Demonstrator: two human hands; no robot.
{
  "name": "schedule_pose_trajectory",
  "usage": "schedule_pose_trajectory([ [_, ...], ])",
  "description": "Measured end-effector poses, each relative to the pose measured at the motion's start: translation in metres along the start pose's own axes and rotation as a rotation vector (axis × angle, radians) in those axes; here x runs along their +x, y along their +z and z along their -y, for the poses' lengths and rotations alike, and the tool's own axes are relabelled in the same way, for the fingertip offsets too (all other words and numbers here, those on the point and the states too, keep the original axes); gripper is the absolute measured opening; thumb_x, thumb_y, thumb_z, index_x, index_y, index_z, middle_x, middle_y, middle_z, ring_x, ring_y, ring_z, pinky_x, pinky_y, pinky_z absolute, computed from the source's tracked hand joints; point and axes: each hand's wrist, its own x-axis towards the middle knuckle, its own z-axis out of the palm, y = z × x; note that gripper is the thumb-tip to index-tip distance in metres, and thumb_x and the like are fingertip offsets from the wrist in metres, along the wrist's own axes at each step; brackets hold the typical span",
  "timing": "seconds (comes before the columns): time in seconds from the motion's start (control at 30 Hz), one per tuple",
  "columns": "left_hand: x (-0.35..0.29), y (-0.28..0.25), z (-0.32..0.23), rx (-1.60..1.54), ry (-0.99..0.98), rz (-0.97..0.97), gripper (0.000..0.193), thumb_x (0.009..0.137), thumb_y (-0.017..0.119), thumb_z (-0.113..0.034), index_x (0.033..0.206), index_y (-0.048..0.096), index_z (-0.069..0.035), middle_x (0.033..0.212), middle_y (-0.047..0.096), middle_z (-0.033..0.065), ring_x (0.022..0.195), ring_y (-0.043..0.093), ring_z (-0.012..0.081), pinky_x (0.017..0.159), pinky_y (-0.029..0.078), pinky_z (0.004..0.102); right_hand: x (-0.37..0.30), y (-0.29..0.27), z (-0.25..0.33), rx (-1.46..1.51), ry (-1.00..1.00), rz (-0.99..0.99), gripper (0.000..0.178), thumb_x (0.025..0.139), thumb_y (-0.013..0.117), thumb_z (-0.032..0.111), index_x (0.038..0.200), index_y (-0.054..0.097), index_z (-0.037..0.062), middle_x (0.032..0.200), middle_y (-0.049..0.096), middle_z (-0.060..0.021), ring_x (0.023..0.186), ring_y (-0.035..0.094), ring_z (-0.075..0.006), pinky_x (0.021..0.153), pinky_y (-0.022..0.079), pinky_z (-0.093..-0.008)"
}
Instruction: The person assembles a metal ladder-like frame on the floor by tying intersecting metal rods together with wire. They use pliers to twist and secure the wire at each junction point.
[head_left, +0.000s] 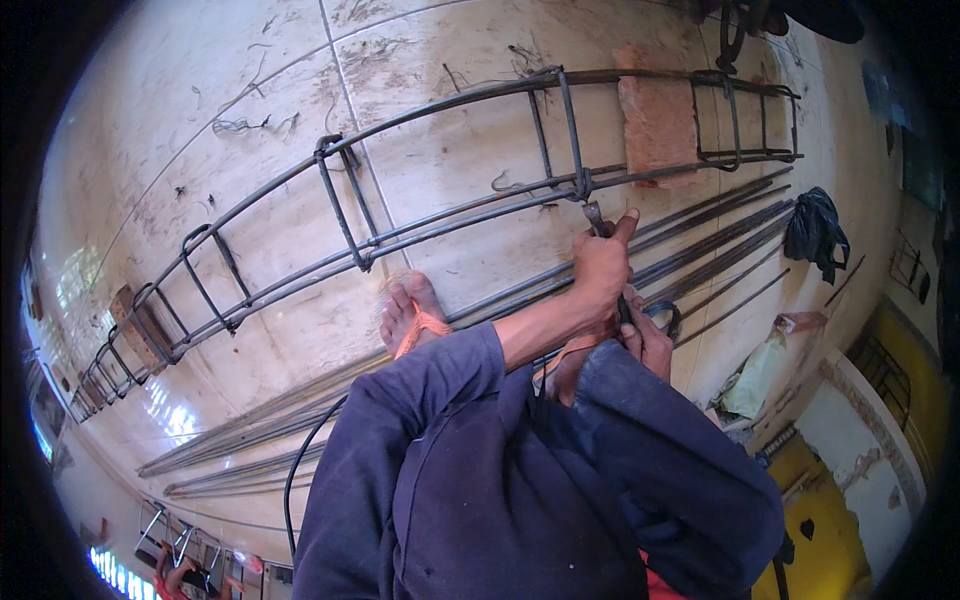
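A long steel rebar cage (450, 215), made of rods with rectangular stirrups, stretches across the tiled floor in front of me. Dark pincers (597, 217) have their jaws at a stirrup joint on the cage's near rod. My left hand (603, 262) is closed around the pincers just below the head, its thumb pointing up along them. My right hand (650, 343) is closed lower down, by the handle end, partly hidden by my knee and sleeve. Whether wire sits in the jaws is too small to tell.
Loose steel rods (710, 245) lie between my feet and the cage, running beneath my legs. Orange blocks (657, 120) prop the cage. My sandalled foot (410, 310) stands near it. A black plastic bag (817, 235) lies at right; wire scraps (243, 125) litter the tiles.
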Motion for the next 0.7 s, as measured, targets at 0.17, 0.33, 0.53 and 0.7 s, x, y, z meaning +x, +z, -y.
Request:
schedule_pose_trajectory([
  [0.17,-0.008,-0.018,-0.007,0.265,0.193,0.056,0.039,0.073,0.073,-0.037,0.077,0.060,-0.001,0.071,0.058,0.0058,0.050,0.051,0.0143,0.049,0.042,0.0294,0.004,-0.011,-0.039,1.024,0.469,0.398,0.040,0.095,0.038,0.039,0.109,0.054,0.0046,0.073,0.053,-0.0061,0.054,0.045,-0.0114,0.049,0.040,-0.0223],
  [0.33,-0.003,-0.026,-0.009,0.246,0.127,0.137,0.043,0.074,0.072,-0.042,0.067,0.054,-0.004,0.064,0.055,0.0049,0.052,0.051,0.0125,0.050,0.043,0.0291,0.017,-0.006,-0.046,1.150,0.478,0.502,0.041,0.095,0.034,0.041,0.103,0.049,0.0036,0.063,0.047,-0.0039,0.042,0.039,-0.0089,0.038,0.033,-0.0206],
  [0.53,-0.002,-0.013,-0.006,0.222,0.148,-0.023,0.046,0.076,0.068,-0.045,0.063,0.051,-0.004,0.057,0.052,0.0035,0.051,0.051,0.0124,0.047,0.044,0.0278,0.004,0.002,0.000,-0.011,0.014,0.024,0.052,0.090,0.049,0.021,0.134,0.030,-0.0001,0.125,0.046,-0.0136,0.116,0.044,-0.0167,0.098,0.032,-0.0308],
  [0.7,-0.010,-0.020,-0.020,0.368,0.141,0.079,0.041,0.076,0.071,-0.038,0.066,0.052,-0.003,0.058,0.051,0.0021,0.056,0.052,0.0125,0.055,0.046,0.0274,0.010,0.008,-0.027,0.006,0.089,-0.197,0.048,0.093,0.042,0.036,0.118,0.047,-0.0040,0.102,0.058,-0.0175,0.087,0.059,-0.0237,0.078,0.046,-0.0329],
])
